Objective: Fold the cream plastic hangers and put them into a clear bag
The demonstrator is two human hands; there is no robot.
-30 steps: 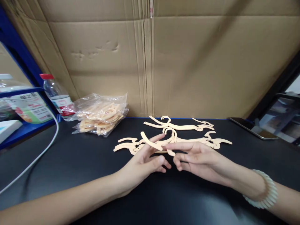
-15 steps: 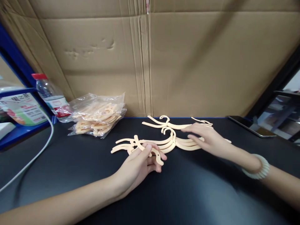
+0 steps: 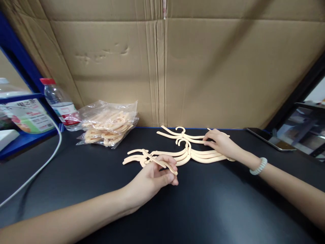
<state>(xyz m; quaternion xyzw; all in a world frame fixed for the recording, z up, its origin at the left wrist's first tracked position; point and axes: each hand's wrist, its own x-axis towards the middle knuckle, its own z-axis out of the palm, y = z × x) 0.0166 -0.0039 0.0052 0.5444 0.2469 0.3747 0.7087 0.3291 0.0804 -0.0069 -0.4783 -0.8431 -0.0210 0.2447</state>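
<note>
In my left hand [image 3: 154,176], a loose cream curved hanger piece [image 3: 154,158] is pinched between thumb and fingers, tilted above the table. Just behind it lies a stack of cream clothes hangers [image 3: 205,156], their hooks grouped in the middle and their left ends partly hidden by my hand. Farther back are more hangers [image 3: 170,134] with a hook pointing up. Over their right arms my right hand [image 3: 220,142] is lowered, fingers bent and closed together; what lies within them is hidden. A pale beaded bracelet [image 3: 259,166] circles that wrist.
Clear bags of cream hanger pieces [image 3: 109,123] lie at the back left, beside a red-capped bottle [image 3: 62,105]. A white cable [image 3: 48,159] crosses the left side. A phone-like dark slab [image 3: 270,139] lies back right. A cardboard wall [image 3: 114,67] stands behind the black table [image 3: 203,203].
My right hand has moved away from me to the rear hangers, and its fingers have bent inward. My left hand has turned the held piece so that its edge shows more.
</note>
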